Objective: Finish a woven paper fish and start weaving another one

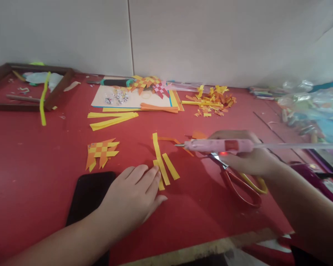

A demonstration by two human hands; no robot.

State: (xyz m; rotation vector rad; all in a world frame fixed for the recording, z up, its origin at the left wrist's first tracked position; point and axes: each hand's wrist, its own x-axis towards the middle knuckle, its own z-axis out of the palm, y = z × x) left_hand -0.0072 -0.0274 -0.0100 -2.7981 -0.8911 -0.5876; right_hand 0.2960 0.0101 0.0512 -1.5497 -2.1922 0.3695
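My left hand [137, 190] lies on the red table with fingers stretched out, the fingertips touching short yellow paper strips [161, 159]. In my right hand [246, 157] is a pink hot glue gun [216, 145], held level above the table with its nozzle towards the left and a small red light lit. A clear glue stick [296, 146] sticks out of its back end. Under the right hand lie scissors [242, 188] with red and yellow handles, partly hidden. Orange paper strips [169, 139] lie near the nozzle. Left of these is a woven yellow-and-orange paper fish [101, 152].
A black phone [90, 194] lies beside my left forearm. Behind are folded yellow strips [113, 119], paper sheets [130, 99] with googly eyes, a green-and-black-handled tool [118, 82] and paper scraps [213, 101]. A brown frame [57, 90] stands back left; plastic-wrapped supplies [316, 107] lie right.
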